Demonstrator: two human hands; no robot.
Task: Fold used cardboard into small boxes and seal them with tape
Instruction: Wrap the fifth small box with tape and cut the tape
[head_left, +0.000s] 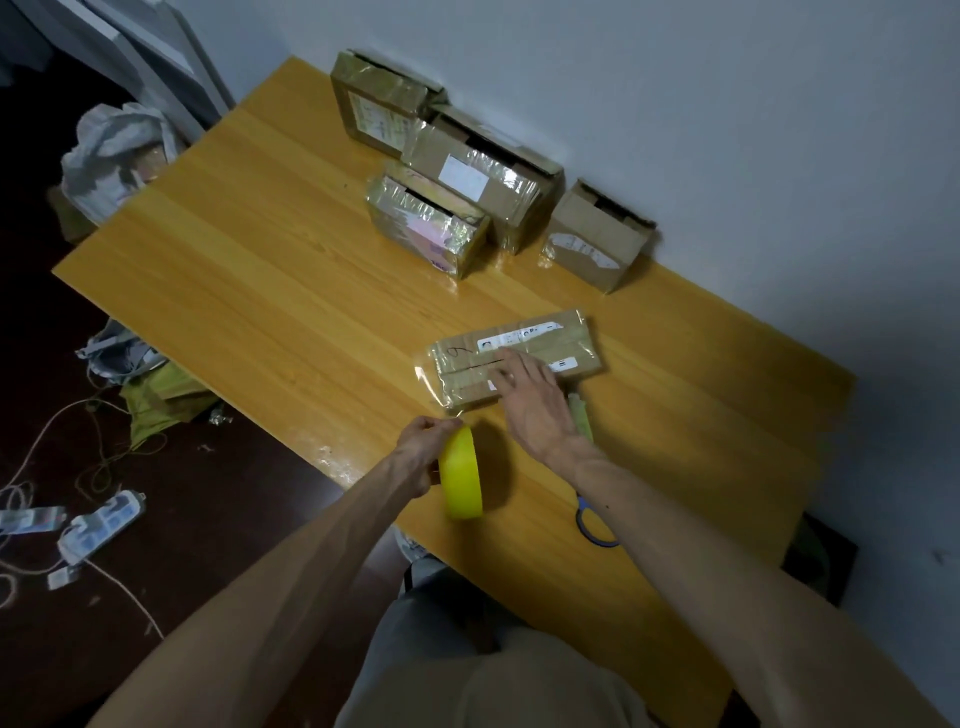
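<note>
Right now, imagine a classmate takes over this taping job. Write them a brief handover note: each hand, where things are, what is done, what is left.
Left hand grips the yellow tape roll upright at the table near edge; a clear strip seems to run from it to the flat box.
Right hand rests open on the flat box, holding it down.
Scissors lie under the right forearm.
Done: four taped boxes stand by the wall.
Left: probably smooth and cut this strip, then finish sealing.
</note>
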